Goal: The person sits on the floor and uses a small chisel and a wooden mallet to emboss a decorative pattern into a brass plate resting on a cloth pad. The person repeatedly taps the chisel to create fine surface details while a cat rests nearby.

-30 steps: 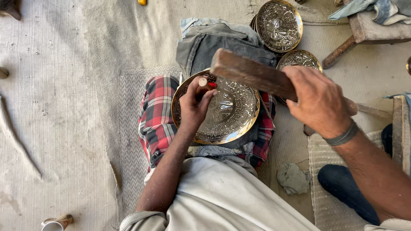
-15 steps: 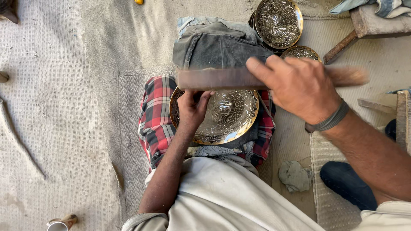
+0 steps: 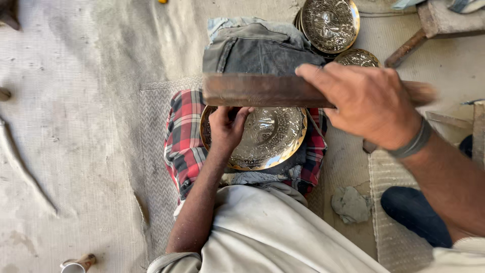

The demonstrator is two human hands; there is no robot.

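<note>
At the far left, a pale woven mat (image 3: 65, 151) covers the floor, with a small cup (image 3: 76, 264) standing at its lower edge. Moving right, a red checked cloth (image 3: 182, 146) lies under a round engraved metal plate (image 3: 268, 139) with a brass-coloured rim, which rests in front of the person's lap. The left hand (image 3: 226, 129) lies on the left part of the plate, fingers curled down toward its face; the thumb and fingertips are pressed together on something small, but what this grip holds cannot be told. A folded dark denim cloth (image 3: 257, 48) sits just beyond the plate.

Above the plate, a long flat wooden block (image 3: 252, 90) hangs level across the view, its left end over the plate's far rim. The right hand (image 3: 366, 103) closes its grip firmly around the block's right part, fingers wrapped over the top, a dark band on the wrist. Beyond the hand, two more engraved plates (image 3: 331, 23) are stacked on the floor, with a third one (image 3: 356, 58) partly hidden behind the fingers. Lower right, a crumpled grey rag (image 3: 349, 205) lies on the floor near a dark blue trouser leg (image 3: 417, 215).
</note>
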